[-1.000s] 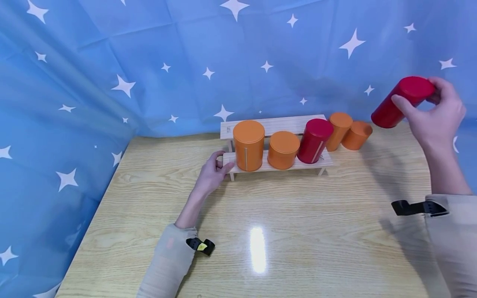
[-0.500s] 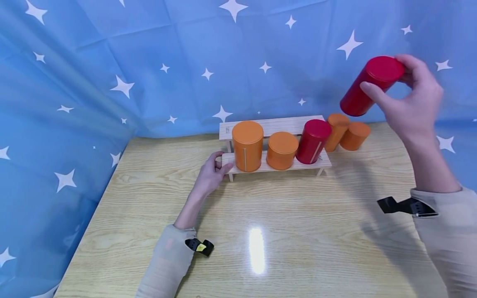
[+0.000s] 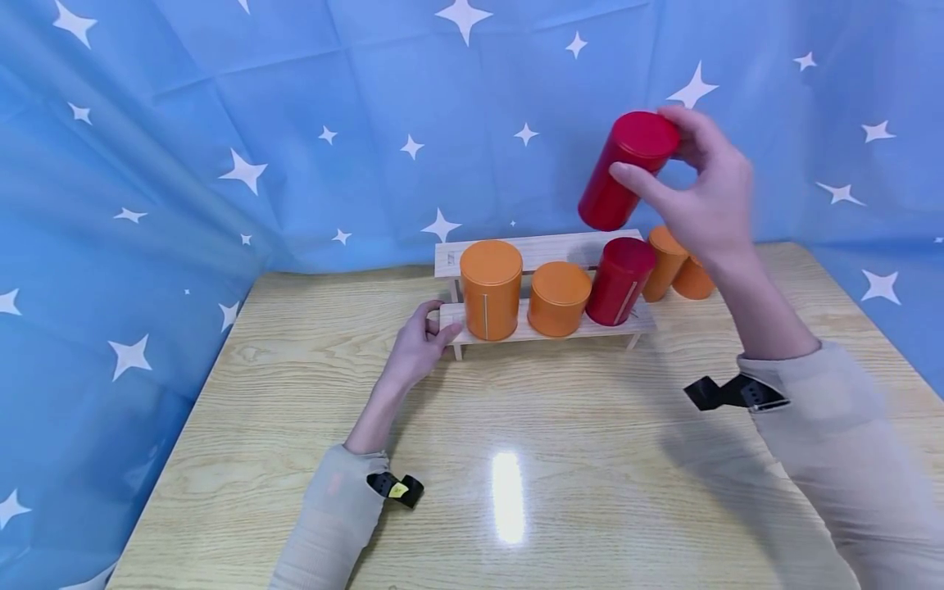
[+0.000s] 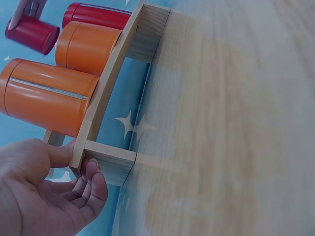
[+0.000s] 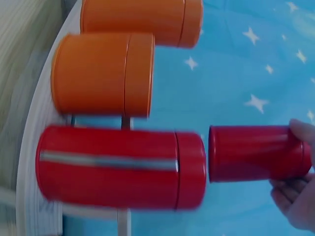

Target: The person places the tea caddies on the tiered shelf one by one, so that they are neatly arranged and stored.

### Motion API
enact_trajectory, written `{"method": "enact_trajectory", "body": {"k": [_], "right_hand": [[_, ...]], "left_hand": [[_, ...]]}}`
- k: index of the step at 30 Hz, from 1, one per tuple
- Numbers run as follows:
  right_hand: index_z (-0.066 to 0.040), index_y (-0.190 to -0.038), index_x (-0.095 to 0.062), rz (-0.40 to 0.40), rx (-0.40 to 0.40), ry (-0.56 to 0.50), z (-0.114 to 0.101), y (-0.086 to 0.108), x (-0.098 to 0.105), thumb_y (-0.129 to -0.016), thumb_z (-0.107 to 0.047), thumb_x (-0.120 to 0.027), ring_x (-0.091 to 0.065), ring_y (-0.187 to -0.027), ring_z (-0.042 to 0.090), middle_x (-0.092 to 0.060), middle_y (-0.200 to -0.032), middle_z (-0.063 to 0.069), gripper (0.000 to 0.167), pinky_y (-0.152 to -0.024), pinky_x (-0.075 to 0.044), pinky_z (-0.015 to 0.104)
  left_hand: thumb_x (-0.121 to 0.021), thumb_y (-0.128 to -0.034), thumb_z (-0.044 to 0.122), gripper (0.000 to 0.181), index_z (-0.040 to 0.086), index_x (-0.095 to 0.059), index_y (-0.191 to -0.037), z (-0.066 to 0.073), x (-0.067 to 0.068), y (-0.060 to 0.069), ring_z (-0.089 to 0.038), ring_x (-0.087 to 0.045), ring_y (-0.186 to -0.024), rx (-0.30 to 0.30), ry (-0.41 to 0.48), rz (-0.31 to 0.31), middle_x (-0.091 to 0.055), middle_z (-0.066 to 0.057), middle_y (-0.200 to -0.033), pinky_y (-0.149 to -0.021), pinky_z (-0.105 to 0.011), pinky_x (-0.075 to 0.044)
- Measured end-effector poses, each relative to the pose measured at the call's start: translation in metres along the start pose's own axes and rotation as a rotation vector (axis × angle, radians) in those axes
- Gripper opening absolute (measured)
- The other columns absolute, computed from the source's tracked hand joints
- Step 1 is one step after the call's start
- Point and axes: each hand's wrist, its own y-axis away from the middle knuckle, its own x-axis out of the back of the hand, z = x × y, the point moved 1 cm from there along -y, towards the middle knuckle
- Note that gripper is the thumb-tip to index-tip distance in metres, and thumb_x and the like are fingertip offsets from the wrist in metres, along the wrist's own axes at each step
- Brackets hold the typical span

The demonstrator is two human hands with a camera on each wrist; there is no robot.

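My right hand [image 3: 704, 192] grips a red lidded canister [image 3: 623, 176] near its top, tilted, in the air above the right end of a two-step wooden rack [image 3: 546, 248]. With thumb and curled fingers, my left hand [image 4: 54, 189] pinches the left end of the rack's lower step. On that step stand a tall orange canister [image 3: 491, 295], a short orange canister [image 3: 559, 303] and a second red canister [image 3: 619, 283]. In the right wrist view the held red canister [image 5: 251, 153] appears beyond the top of the standing one [image 5: 118, 167], with a narrow gap between them.
To the right of the rack, a slim orange canister [image 3: 662, 266] and a small orange canister [image 3: 693, 280] stand on the wooden table [image 3: 575, 459], partly behind my right hand. A blue star-patterned cloth [image 3: 369, 90] hangs behind and along the left side.
My right hand has carried the red canister left, from beyond the orange canisters to above the rack; it rose at first. My left hand has kept its hold on the rack.
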Motion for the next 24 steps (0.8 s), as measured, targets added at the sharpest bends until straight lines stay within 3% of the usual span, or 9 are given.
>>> {"method": "enact_trajectory", "body": {"k": [5, 17, 24], "right_hand": [[-0.014, -0.140, -0.059, -0.073, -0.024, -0.045, -0.009, -0.001, -0.023, -0.086, -0.021, -0.083, -0.060, -0.107, 0.013, -0.067, -0.122, 0.004, 0.059, -0.095, -0.045, 0.024], [-0.017, -0.145, -0.054, -0.250, -0.167, -0.084, -0.018, -0.001, -0.076, -0.086, -0.037, -0.081, -0.061, -0.113, 0.018, -0.064, -0.125, 0.003, 0.068, -0.096, -0.048, 0.034], [-0.012, -0.145, -0.051, -0.307, -0.145, -0.097, -0.014, 0.000, -0.104, -0.087, -0.037, -0.080, -0.060, -0.115, 0.019, -0.063, -0.128, 0.004, 0.070, -0.095, -0.050, 0.036]], "left_hand": [[-0.065, -0.1010, 0.024, 0.062, 0.003, -0.038, -0.152, 0.000, 0.000, 0.000, -0.030, -0.064, -0.079, 0.002, -0.002, -0.005, -0.056, -0.007, -0.084, -0.063, -0.028, -0.046], [-0.066, -0.1006, 0.024, 0.062, 0.003, -0.038, -0.152, 0.001, 0.000, 0.000, -0.028, -0.063, -0.079, 0.005, 0.002, -0.002, -0.057, -0.007, -0.086, -0.064, -0.028, -0.047], [-0.066, -0.1004, 0.024, 0.064, 0.002, -0.037, -0.152, 0.001, 0.000, 0.001, -0.028, -0.064, -0.079, 0.002, -0.001, 0.000, -0.058, -0.008, -0.087, -0.062, -0.028, -0.047]]}}
